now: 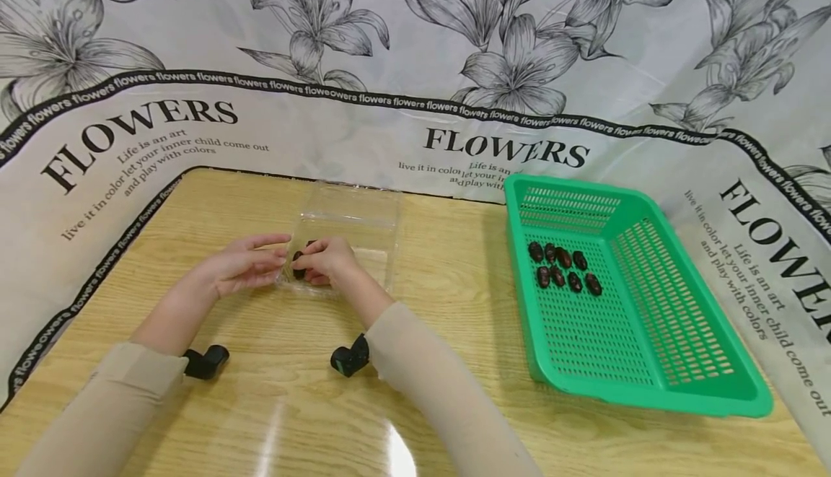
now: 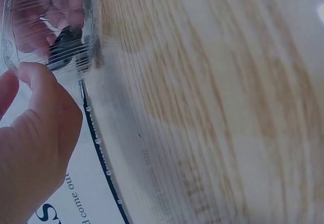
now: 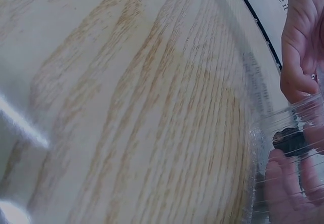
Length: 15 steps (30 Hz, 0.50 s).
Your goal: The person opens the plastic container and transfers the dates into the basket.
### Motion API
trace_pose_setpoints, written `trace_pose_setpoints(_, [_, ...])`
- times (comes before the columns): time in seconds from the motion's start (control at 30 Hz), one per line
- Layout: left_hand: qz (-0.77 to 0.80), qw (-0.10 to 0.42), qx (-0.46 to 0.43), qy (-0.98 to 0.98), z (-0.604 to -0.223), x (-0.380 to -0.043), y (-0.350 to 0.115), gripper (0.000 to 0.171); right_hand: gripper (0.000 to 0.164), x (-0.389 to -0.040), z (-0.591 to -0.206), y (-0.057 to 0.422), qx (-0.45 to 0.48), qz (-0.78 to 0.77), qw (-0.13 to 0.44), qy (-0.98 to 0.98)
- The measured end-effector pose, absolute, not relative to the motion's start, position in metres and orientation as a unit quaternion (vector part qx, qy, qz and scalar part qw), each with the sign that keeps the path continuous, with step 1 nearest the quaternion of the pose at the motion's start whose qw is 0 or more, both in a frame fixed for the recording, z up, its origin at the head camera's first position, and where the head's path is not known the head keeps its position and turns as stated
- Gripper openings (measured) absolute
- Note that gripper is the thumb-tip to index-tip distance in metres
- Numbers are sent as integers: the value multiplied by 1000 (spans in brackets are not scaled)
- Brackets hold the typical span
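A clear plastic box [image 1: 376,264] lies on the table with its hinged lid [image 1: 350,206] folded back. Inside its left part, my right hand [image 1: 332,260] pinches a dark, wrinkled date [image 1: 299,265] between thumb and fingers. Another dark piece [image 1: 311,244] shows just behind those fingers, mostly hidden. Through the ribbed clear wall the held date [image 3: 290,142] also appears in the right wrist view. My left hand [image 1: 249,264] is at the box's left side, fingers loosely extended, fingertips right at the rim, as the left wrist view shows too.
To the right stands a green perforated basket [image 1: 529,333] with several dates [image 1: 563,259] in two rows on its floor. Black straps with small mounts [image 1: 208,361] sit at both wrists. A flower-printed cloth [image 1: 363,123] rises behind the wooden table [image 1: 448,268].
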State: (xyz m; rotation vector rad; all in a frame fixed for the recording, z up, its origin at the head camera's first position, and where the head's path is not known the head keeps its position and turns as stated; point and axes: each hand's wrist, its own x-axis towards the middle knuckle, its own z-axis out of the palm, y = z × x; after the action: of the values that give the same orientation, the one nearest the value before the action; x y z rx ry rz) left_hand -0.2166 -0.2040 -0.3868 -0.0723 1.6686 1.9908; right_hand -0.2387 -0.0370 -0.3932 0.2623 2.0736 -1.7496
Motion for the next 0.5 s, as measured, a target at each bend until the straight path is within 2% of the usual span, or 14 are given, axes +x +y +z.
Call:
trace_pose_setpoints(0.2, [742, 271, -23, 613, -385, -217, -204, 68, 16, -241, -388, -30, 66, -633, 233, 736])
trace_pose_setpoints(0.5, [731, 266, -30, 627, -386, -217, -204, 66, 9, -254, -377, -11, 37, -679, 313, 663])
